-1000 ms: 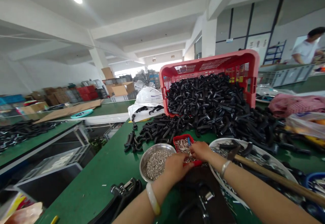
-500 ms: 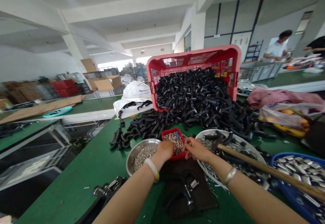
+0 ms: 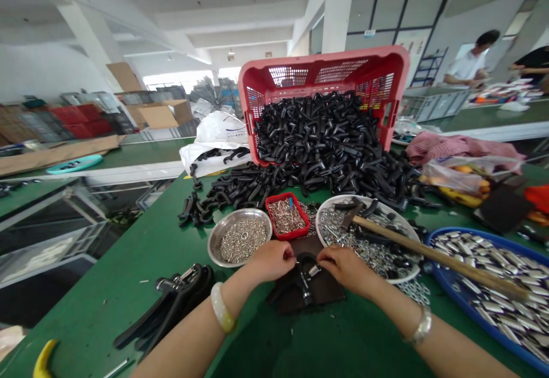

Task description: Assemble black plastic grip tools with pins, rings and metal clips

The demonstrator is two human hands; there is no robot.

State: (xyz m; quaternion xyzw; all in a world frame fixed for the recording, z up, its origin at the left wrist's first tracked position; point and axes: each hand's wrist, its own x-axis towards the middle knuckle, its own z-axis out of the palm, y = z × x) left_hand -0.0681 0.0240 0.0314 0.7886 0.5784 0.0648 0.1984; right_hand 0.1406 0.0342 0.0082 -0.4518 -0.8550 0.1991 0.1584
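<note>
Table: green, running under everything near the hands (image 3: 86, 309).
Basket: red, tipped on its side with its mouth towards the hands (image 3: 326, 58).
Black parts: a large heap filling the basket and spilling onto the table (image 3: 317, 132).
Blue tray: at right, full of shiny metal pieces (image 3: 450, 301).
White tray: mixed small hardware inside, hammer (image 3: 429, 252) lying across its rim and over the blue tray (image 3: 318, 221).
Clamps: at left, black, grouped, with metal fittings on them; they look further along than the middle piece (image 3: 175, 303).
Pad: dark, flat on the table between the hands (image 3: 326, 295).
Bowl: steel, holding small metal bits (image 3: 212, 246).
Left hand: beside the piece, thumb and forefinger together; whether a small part is between them, I cannot tell (image 3: 272, 261).
Right hand: fingertips together, just beside the spring; contact unclear (image 3: 347, 269).
Red box: behind the pad, full of pins (image 3: 295, 233).
Piece: black, on the pad between the hands, a metal rod across it (image 3: 295, 278).
Spring: at the piece's right side; whether it is fastened is unclear (image 3: 314, 270).
Progress: rod and spring are at the piece, so it seems partly built; what remains, I cannot tell.
</note>
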